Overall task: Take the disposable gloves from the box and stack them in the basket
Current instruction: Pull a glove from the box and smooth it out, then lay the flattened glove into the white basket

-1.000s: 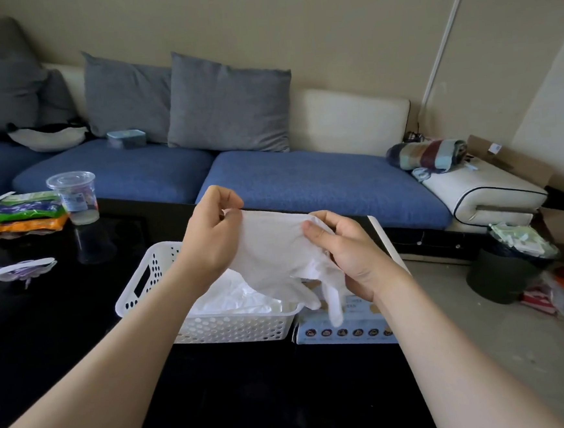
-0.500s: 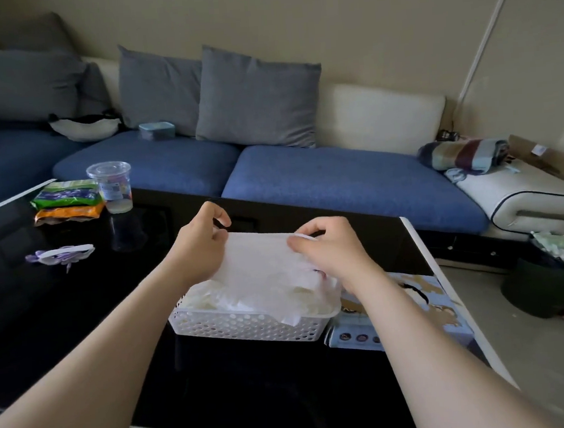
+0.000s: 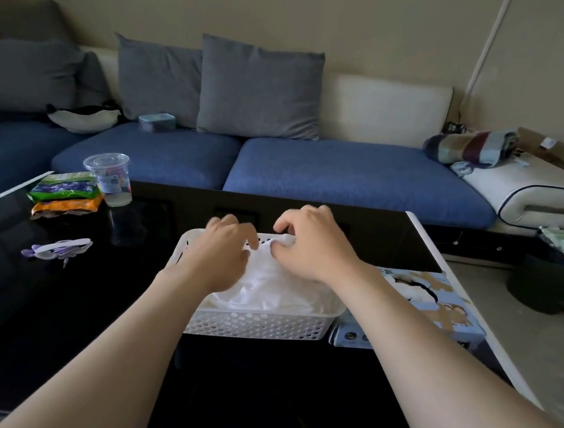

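inside the white basket (image 3: 249,328), a heap of gloves (image 3: 270,292), box (image 3: 449,305) just beside

Box (image 3: 449,305) just beside basket's (image 3: 256,327) right wall

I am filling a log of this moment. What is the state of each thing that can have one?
basket: upright, filled with white gloves.
top glove: on the pile, pinched at its far edge.
left hand: pinches the top glove.
right hand: pinches the top glove.
glove box: opened on top.
cup: upright, a little liquid inside.
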`<state>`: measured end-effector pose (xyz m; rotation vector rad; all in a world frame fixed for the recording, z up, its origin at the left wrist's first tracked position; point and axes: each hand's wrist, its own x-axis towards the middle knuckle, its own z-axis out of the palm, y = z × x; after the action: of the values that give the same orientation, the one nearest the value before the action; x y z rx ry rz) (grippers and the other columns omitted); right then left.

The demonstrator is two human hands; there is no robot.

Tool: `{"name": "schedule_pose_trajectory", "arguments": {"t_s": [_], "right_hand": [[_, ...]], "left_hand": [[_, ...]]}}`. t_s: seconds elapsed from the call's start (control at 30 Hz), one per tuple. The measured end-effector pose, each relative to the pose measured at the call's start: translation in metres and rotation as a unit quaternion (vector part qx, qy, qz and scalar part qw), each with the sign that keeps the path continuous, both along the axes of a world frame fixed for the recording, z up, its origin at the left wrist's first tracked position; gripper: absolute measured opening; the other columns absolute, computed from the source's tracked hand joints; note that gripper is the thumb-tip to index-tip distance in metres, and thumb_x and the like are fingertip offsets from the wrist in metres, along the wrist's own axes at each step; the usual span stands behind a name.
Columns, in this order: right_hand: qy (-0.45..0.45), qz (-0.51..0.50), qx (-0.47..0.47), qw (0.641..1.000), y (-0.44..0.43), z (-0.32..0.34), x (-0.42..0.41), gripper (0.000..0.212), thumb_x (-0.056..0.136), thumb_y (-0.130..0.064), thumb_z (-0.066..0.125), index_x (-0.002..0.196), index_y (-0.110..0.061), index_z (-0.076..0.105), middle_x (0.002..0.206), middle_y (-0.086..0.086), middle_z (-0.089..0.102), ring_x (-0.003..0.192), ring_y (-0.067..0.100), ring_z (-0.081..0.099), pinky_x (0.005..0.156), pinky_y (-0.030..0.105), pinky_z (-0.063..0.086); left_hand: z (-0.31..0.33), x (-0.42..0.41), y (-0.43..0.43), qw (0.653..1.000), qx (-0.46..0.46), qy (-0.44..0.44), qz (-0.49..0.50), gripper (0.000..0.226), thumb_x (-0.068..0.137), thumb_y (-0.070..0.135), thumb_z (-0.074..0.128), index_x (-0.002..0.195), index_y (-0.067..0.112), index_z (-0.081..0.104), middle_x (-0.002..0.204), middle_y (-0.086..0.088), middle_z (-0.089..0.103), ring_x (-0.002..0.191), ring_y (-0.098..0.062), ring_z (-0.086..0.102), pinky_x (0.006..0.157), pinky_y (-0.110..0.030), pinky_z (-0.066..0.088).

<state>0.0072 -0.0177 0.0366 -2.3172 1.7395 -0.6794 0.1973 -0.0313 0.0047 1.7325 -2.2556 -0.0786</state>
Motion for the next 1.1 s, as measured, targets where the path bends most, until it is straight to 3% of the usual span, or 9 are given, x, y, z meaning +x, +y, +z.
{"name": "schedule_pose_trajectory", "arguments": {"t_s": [0.1, 0.17, 0.3, 0.43, 0.53, 0.63, 0.73, 0.87, 1.1], "right_hand": [[0.132, 0.04, 0.15, 0.979, 0.01, 0.006, 0.0, 0.048, 0.096, -0.029, 0.07, 0.143, -0.021, 0.062, 0.143, 0.004, 0.056, 0.134, 0.026, 0.049, 0.102, 0.04, 0.05], [0.183, 0.052, 0.203, 0.96, 0.012, 0.004, -0.004, 0.045, 0.1, -0.023, 0.066, 0.144, -0.017, 0.06, 0.149, 0.008, 0.051, 0.129, 0.026, 0.053, 0.096, 0.034, 0.048], [0.135, 0.062, 0.234, 0.961, 0.015, -0.005, -0.011, 0.06, 0.103, -0.03, 0.067, 0.158, -0.025, 0.047, 0.155, 0.004, 0.047, 0.134, 0.025, 0.053, 0.097, 0.031, 0.045], [0.053, 0.052, 0.159, 0.984, 0.019, 0.0, -0.023, 0.044, 0.1, -0.034, 0.071, 0.143, -0.027, 0.063, 0.128, -0.001, 0.063, 0.109, 0.016, 0.064, 0.093, 0.035, 0.056], [-0.031, -0.003, 0.078, 0.996, 0.023, 0.007, -0.045, 0.022, 0.104, -0.022, 0.063, 0.121, -0.026, 0.076, 0.105, -0.007, 0.072, 0.083, 0.015, 0.072, 0.08, 0.038, 0.064], [-0.008, -0.073, 0.071, 0.995, 0.027, 0.007, -0.08, 0.029, 0.097, -0.006, 0.064, 0.114, -0.024, 0.078, 0.109, -0.004, 0.074, 0.089, 0.012, 0.071, 0.086, 0.038, 0.064], [0.035, -0.126, 0.138, 0.982, 0.031, 0.004, -0.112, 0.023, 0.089, -0.011, 0.078, 0.107, -0.025, 0.075, 0.109, -0.004, 0.071, 0.092, 0.011, 0.068, 0.088, 0.036, 0.063], [0.017, -0.161, 0.184, 0.97, 0.038, -0.003, -0.142, 0.031, 0.077, -0.045, 0.092, 0.091, -0.025, 0.073, 0.094, -0.006, 0.07, 0.086, 0.013, 0.068, 0.079, 0.036, 0.063], [0.044, -0.13, 0.137, 0.981, 0.033, -0.023, -0.161, 0.012, 0.098, -0.029, 0.076, 0.086, -0.029, 0.075, 0.092, -0.006, 0.07, 0.083, 0.013, 0.068, 0.079, 0.04, 0.064]], "left_hand": [[-0.005, -0.006, 0.001, 0.993, 0.113, 0.01, -0.01, 0.035, 0.107, 0.037, 0.054, 0.142, 0.034, 0.053, 0.141, -0.005, 0.051, 0.135, -0.031, 0.047, 0.106, -0.042, 0.042], [-0.007, -0.007, 0.002, 0.984, 0.176, -0.02, 0.002, 0.045, 0.107, 0.047, 0.051, 0.15, 0.036, 0.045, 0.154, -0.009, 0.043, 0.147, -0.036, 0.034, 0.119, -0.049, 0.032], [-0.007, -0.01, 0.006, 0.969, 0.244, -0.034, 0.008, 0.059, 0.105, 0.055, 0.05, 0.158, 0.036, 0.034, 0.161, -0.008, 0.033, 0.154, -0.036, 0.02, 0.121, -0.054, 0.029], [-0.005, -0.018, 0.006, 0.987, 0.149, -0.045, 0.022, 0.049, 0.106, 0.045, 0.052, 0.15, 0.024, 0.044, 0.15, -0.01, 0.048, 0.143, -0.036, 0.038, 0.112, -0.05, 0.041], [0.0, -0.029, 0.008, 0.998, 0.058, -0.002, 0.013, 0.027, 0.106, 0.03, 0.051, 0.131, 0.02, 0.052, 0.126, -0.007, 0.056, 0.121, -0.031, 0.052, 0.098, -0.046, 0.05], [0.007, -0.048, 0.013, 0.998, 0.013, 0.059, -0.027, 0.014, 0.104, 0.025, 0.052, 0.117, 0.023, 0.057, 0.112, 0.0, 0.058, 0.105, -0.025, 0.057, 0.089, -0.045, 0.055], [0.009, -0.069, 0.017, 0.991, 0.007, 0.098, -0.091, 0.008, 0.103, 0.027, 0.057, 0.11, 0.03, 0.058, 0.109, 0.007, 0.057, 0.105, -0.019, 0.058, 0.089, -0.038, 0.055], [0.014, -0.101, 0.024, 0.981, 0.032, 0.081, -0.171, 0.031, 0.098, 0.044, 0.064, 0.126, 0.032, 0.059, 0.12, 0.01, 0.057, 0.116, -0.015, 0.05, 0.098, -0.037, 0.047], [0.01, -0.145, 0.024, 0.976, 0.062, -0.019, -0.209, 0.062, 0.082, 0.071, 0.071, 0.133, 0.036, 0.063, 0.139, 0.011, 0.055, 0.135, -0.017, 0.039, 0.111, -0.045, 0.035]]}}
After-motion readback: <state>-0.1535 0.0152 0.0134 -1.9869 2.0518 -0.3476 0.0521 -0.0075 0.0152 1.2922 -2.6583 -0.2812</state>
